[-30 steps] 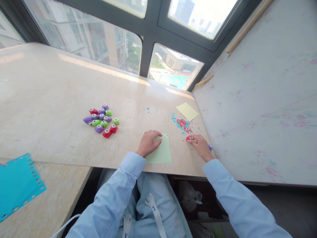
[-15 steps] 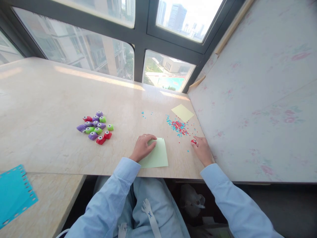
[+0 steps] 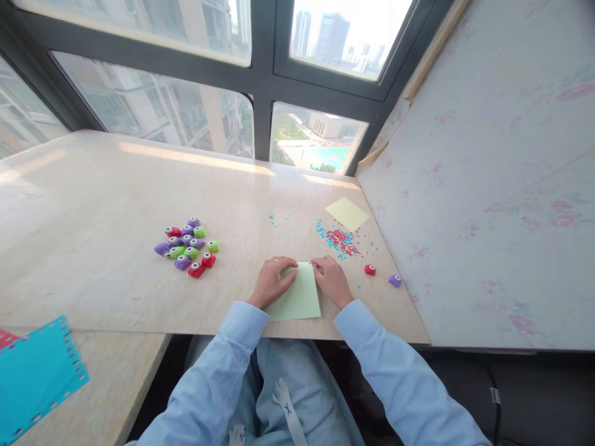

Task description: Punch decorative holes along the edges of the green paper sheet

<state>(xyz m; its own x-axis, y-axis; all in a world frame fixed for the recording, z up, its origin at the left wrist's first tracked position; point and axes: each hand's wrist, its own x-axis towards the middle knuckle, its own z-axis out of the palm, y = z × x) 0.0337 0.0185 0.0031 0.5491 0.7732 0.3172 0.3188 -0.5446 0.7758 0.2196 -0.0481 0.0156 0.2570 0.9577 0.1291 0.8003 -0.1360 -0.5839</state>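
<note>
1 sheet [image 3: 302,298] lies partly under the left hand [image 3: 272,283], thumb spread. The right hand [image 3: 333,282], fingers narrowed, is nearer the sheet's far right corner; whether pinching, I cannot tell

Left fingers [image 3: 283,261] curled; right fingers [image 3: 318,264] bent inward

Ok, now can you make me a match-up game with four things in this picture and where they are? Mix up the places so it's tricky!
Things
1. light green paper
2. yellow paper
3. blue paper
4. lone purple punch

Places
A. to the right of a lone red punch
B. at the lower left of the picture
C. partly under the left hand
D. just beyond the scattered red and blue dots

Right pairs: 1-C, 2-D, 3-B, 4-A
</note>
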